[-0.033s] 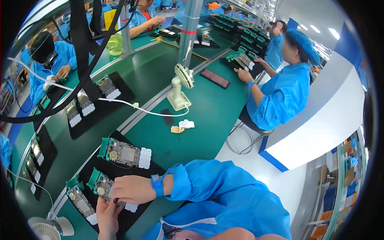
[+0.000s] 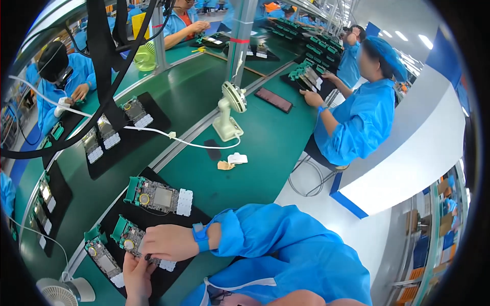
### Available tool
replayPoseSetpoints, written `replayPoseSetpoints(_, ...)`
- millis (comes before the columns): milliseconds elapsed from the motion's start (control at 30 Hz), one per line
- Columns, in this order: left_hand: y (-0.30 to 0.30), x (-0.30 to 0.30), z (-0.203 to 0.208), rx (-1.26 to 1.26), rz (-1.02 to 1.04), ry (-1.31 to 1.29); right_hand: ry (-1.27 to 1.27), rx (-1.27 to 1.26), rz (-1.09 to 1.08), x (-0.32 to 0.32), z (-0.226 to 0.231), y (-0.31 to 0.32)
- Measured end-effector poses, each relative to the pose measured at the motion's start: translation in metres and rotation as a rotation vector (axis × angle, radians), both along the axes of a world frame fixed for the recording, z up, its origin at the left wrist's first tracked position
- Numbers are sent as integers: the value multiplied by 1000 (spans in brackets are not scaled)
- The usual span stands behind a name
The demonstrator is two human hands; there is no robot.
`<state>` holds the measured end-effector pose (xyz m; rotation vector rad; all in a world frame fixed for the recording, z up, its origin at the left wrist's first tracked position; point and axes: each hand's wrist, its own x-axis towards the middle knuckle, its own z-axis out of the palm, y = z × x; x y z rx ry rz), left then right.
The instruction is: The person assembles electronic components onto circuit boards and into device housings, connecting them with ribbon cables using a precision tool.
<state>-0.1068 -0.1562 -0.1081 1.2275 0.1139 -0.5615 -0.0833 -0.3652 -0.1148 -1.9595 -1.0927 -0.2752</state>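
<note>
A circuit board (image 2: 126, 235) with green connectors and a round coin-like part lies on a black mat (image 2: 189, 273), mostly covered by my hands. My right hand (image 2: 171, 242), a blue strap at its wrist, reaches across it with fingers curled down and pressed together. At its fingertips shows a small black piece, too small to name. From below, my left hand (image 2: 137, 275) has thumb and fingers closed at the board's near edge, touching my right fingertips. A second board (image 2: 103, 260) lies to the left, and a third board (image 2: 163, 196) with a white end lies farther off.
Beyond the mat stand a white desk fan (image 2: 227, 115) with its cable, a phone-like slab (image 2: 274, 99) and scraps of tape (image 2: 237, 158). Another fan (image 2: 66, 290) is at the lower left. A co-worker (image 2: 357, 120) handles a board tray at right. More boards (image 2: 138, 112) lie across the rail.
</note>
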Motion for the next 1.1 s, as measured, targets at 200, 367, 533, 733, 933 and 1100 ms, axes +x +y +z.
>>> replayPoseSetpoints(200,-8,-3,13,53,18,-14,-19,32,17,-3,0,0)
replayPoseSetpoints(367,-3,-3,6,73,10,-33,-18,36,27,-4,-3,1)
replayPoseSetpoints(533,-4,-1,4,31,9,-21,-25,34,28,-4,-3,1)
replayPoseSetpoints(733,-4,-1,3,40,-2,-44,-29,27,25,-4,-3,0)
replayPoseSetpoints(933,-5,-1,5,66,-9,-40,-35,46,29,-1,-7,1)
replayPoseSetpoints(1100,-3,1,-1,37,-35,-56,-7,15,36,-2,-5,0)
